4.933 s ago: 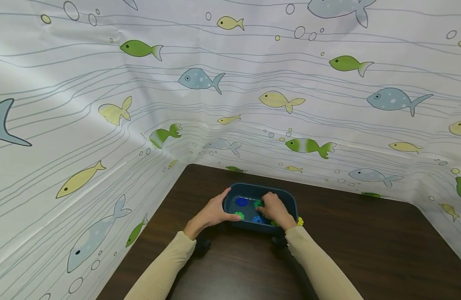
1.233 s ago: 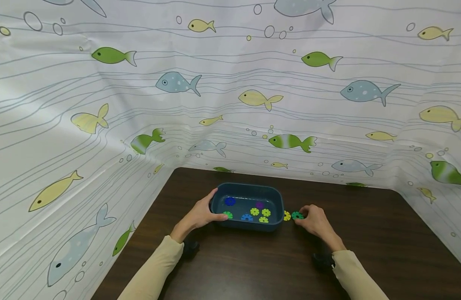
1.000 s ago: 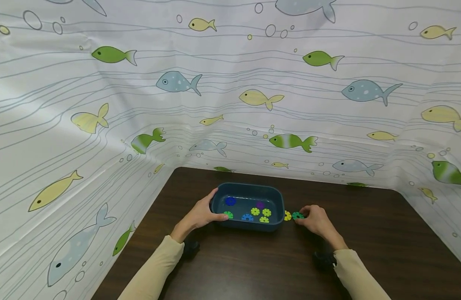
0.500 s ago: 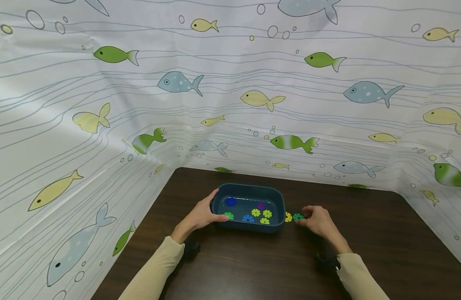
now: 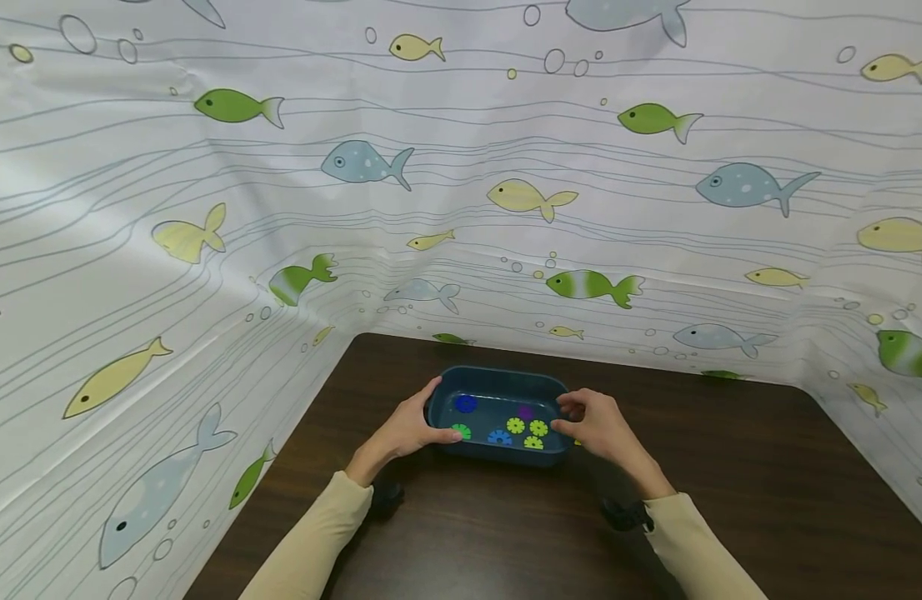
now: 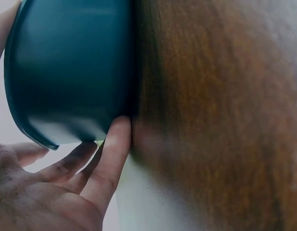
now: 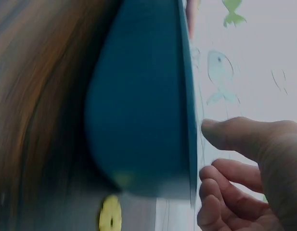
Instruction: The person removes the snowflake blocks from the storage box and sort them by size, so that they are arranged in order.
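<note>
A dark blue-green plastic basin (image 5: 498, 454) sits on the table. My left hand (image 5: 408, 425) grips its left end, thumb over the front rim; in the left wrist view, fingers touch the basin's outer wall (image 6: 71, 62). My right hand (image 5: 599, 425) hovers by the right rim, thumb and fingertips apart with nothing seen between them. Inside lie notched plastic discs: dark blue (image 5: 466, 403), green (image 5: 461, 432), light blue (image 5: 499, 437), purple (image 5: 525, 412) and several yellow-green ones (image 5: 515, 425). Outside the right end lies a yellow disc (image 7: 110, 214), mostly hidden by my hand in the head view.
The dark wooden table (image 5: 731, 483) stretches to the right and front of the basin. A white fish-patterned sheet (image 5: 461, 167) rises behind and along the left side. Each wrist carries a dark device, such as the right one (image 5: 624, 515).
Earlier my right hand reached into the basin, then held a green disc beside the yellow one on the table. It has let go and moved left to the rim. My left hand stays.
</note>
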`<act>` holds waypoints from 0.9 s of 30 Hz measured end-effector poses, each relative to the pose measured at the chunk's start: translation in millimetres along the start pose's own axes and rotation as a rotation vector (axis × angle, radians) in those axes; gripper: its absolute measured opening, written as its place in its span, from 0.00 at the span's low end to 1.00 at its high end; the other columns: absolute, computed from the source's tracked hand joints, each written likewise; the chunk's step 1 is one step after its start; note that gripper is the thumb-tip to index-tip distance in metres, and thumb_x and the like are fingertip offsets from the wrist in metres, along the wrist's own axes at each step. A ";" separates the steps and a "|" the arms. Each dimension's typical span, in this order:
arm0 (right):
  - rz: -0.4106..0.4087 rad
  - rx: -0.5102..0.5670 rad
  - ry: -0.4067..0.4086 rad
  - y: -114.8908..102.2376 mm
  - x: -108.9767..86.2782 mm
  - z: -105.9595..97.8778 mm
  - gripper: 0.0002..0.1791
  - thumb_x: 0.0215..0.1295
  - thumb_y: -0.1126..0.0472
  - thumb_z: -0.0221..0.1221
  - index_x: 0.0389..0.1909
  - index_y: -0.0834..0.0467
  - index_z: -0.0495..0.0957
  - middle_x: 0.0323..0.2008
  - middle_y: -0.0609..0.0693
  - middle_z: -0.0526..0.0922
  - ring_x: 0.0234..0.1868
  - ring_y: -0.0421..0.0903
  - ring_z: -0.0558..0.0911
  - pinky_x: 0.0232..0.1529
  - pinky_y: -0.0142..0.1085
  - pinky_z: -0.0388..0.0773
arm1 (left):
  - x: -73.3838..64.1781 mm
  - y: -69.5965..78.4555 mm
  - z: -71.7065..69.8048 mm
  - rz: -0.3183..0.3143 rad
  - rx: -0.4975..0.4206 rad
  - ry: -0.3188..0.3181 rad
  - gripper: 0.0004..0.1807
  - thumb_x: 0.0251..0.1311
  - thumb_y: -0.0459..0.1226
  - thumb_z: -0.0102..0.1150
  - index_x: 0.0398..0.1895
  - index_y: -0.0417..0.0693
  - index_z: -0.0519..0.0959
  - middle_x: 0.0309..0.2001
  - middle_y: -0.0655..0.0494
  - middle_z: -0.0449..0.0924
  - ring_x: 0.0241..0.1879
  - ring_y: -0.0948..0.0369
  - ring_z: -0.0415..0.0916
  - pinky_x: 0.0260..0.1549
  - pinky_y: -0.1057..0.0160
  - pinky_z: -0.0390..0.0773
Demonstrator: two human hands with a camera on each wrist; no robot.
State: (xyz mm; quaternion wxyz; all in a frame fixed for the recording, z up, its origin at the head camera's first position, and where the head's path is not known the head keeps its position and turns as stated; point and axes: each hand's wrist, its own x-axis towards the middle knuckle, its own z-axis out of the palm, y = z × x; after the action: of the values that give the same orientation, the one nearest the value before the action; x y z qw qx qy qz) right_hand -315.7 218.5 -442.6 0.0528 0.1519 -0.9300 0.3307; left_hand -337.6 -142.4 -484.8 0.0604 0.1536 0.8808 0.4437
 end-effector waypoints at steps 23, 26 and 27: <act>-0.179 -0.184 -0.388 -34.5 50.7 55.3 0.18 0.62 0.70 0.76 0.53 0.64 0.90 0.47 0.56 0.93 0.46 0.50 0.89 0.50 0.45 0.91 | -1.7 1.4 -1.1 -0.003 -0.012 -0.010 0.66 0.56 0.59 0.79 0.90 0.46 0.50 0.86 0.34 0.57 0.82 0.33 0.62 0.78 0.27 0.65; -0.171 -0.188 -0.434 -35.2 55.5 59.2 0.18 0.62 0.72 0.76 0.54 0.63 0.90 0.48 0.56 0.92 0.47 0.49 0.89 0.52 0.47 0.91 | -2.3 0.3 -1.8 0.003 -0.015 -0.014 0.67 0.56 0.59 0.78 0.90 0.46 0.50 0.86 0.34 0.57 0.82 0.34 0.63 0.78 0.27 0.65; -0.169 -0.184 -0.449 -35.1 56.9 60.6 0.19 0.62 0.74 0.75 0.54 0.63 0.90 0.48 0.56 0.92 0.47 0.49 0.88 0.53 0.48 0.91 | -2.5 -0.1 -2.0 0.005 -0.017 -0.016 0.67 0.56 0.60 0.78 0.90 0.46 0.50 0.86 0.34 0.57 0.82 0.34 0.63 0.78 0.27 0.65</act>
State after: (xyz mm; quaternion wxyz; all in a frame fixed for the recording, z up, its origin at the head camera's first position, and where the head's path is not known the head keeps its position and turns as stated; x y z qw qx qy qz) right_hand -358.4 140.5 -457.3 -0.1140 0.2933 -0.9285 0.1972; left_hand -335.8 -144.8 -483.7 0.0676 0.1586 0.8762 0.4501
